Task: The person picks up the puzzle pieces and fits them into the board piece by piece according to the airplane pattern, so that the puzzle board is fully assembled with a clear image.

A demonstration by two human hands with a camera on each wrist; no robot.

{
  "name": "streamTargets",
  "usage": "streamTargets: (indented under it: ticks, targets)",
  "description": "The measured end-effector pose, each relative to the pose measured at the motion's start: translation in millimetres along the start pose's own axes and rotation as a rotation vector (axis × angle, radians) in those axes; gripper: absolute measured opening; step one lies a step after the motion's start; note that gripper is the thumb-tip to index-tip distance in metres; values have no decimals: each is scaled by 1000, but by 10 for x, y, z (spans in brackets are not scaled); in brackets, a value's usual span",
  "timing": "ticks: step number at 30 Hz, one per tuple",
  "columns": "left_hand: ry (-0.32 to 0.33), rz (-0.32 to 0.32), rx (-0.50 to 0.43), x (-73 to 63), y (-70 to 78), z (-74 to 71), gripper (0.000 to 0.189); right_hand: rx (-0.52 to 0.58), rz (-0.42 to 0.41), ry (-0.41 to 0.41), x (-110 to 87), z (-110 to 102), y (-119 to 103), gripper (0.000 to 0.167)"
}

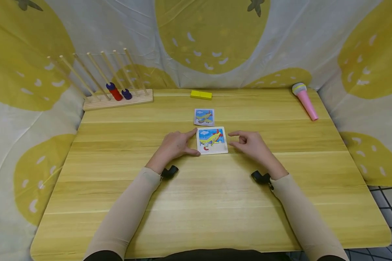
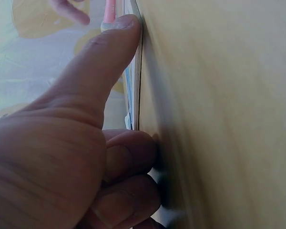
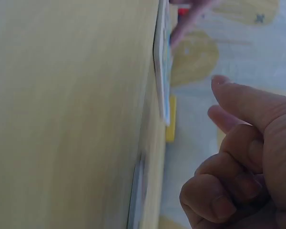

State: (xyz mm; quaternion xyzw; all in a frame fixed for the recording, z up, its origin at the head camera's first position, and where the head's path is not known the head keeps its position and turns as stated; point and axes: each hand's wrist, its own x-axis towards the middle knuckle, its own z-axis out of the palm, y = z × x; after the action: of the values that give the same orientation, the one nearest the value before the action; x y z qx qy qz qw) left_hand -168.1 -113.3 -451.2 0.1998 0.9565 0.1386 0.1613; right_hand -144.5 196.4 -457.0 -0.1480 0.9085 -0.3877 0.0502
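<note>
A square airplane puzzle (image 1: 212, 140) lies on the wooden table, its upper part showing a yellow plane against blue sky. Its lower strip is mostly white with a small red mark. My left hand (image 1: 175, 145) holds it at the left side, index finger at the upper corner and thumb at the lower one. In the left wrist view the thumb (image 2: 102, 57) presses along the puzzle's edge. Just off the right side is my right hand (image 1: 249, 144), holding nothing, with a gap between thumb and index finger; its other fingers (image 3: 219, 186) are curled in.
Right behind the puzzle lies a picture card (image 1: 204, 117) with a similar plane. Farther back is a yellow block (image 1: 201, 95). A wooden peg rack (image 1: 117, 103) with a few red and blue beads stands back left, and a pink toy microphone (image 1: 306, 103) lies back right.
</note>
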Motion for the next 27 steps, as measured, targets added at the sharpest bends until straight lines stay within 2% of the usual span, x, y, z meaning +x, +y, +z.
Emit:
streamTargets:
  ticks: [5, 10, 18, 27]
  targets:
    - [-1, 1, -2, 3, 0, 5, 106, 79, 98, 36, -217, -268, 280, 36]
    - [-3, 1, -5, 1, -7, 3, 106, 72, 142, 42, -379, -431, 445, 37]
    - [-13, -22, -15, -8, -14, -22, 107, -17, 135, -23, -432, -457, 551, 34]
    - [-23, -20, 15, 6, 6, -11, 107, -118, 180, -83, -453, -453, 602, 30]
